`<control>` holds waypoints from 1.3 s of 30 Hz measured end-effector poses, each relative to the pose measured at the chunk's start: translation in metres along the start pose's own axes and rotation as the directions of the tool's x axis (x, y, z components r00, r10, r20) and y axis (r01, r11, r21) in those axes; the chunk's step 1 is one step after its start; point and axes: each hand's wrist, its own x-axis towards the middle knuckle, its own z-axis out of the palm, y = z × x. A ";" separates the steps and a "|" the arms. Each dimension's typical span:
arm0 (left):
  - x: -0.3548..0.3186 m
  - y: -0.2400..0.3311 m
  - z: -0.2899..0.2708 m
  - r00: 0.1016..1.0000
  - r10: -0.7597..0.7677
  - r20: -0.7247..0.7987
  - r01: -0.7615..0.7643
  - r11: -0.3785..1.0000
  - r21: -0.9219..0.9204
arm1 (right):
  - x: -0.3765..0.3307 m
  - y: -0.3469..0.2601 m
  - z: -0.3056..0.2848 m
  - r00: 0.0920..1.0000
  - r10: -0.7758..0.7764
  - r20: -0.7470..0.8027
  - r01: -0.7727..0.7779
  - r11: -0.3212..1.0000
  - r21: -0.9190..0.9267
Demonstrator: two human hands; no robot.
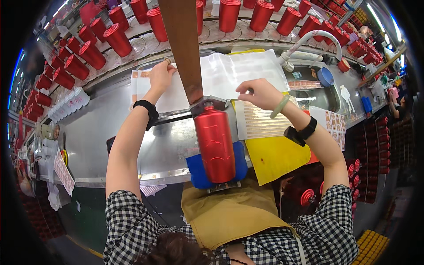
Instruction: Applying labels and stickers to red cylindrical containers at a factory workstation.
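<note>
The red metallic bottle (215,141) rests along a blue pad (194,170) at the near edge of the metal table (92,145), in front of the mustard apron (229,216). Its long axis runs away from the person, leaning slightly to the left at the far end; the capped neck points away, up to the foot of a brown post (179,44), and the base faces the body. Neither hand touches it. The left hand (162,76), left of the post, has bent fingers over a pale sheet (176,95); I cannot tell whether they pinch it. The right hand (260,93) sits to the right of the bottle's neck, fingers curled beside the lower edge of a white sheet (223,70); whether they grasp that edge is unclear. Below this hand, a gold-striped sheet (260,123) overlaps a yellow sheet (276,161).
</note>
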 end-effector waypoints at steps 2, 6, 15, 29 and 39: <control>0.001 0.004 -0.009 0.999 -0.032 -0.038 0.032 0.999 -0.013 | 0.021 -0.005 0.005 1.000 -0.025 0.003 0.025 0.999 0.033; 0.002 0.016 -0.031 0.988 -0.105 -0.114 0.069 0.956 -0.286 | 0.080 -0.025 0.021 0.998 -0.026 -0.062 0.035 0.989 0.145; -0.008 0.061 -0.033 0.963 0.268 -0.017 -0.231 0.797 -0.558 | 0.133 -0.046 0.034 0.948 0.285 -0.145 -0.208 0.893 0.398; -0.082 0.033 -0.091 0.966 -0.057 0.254 0.230 0.641 -0.732 | -0.093 0.160 -0.114 0.495 0.798 -0.344 -0.557 0.596 0.579; -0.165 0.056 -0.121 0.969 -0.163 0.188 0.248 0.679 -0.691 | -0.143 0.265 -0.098 0.676 0.712 -0.191 -0.722 0.588 -0.364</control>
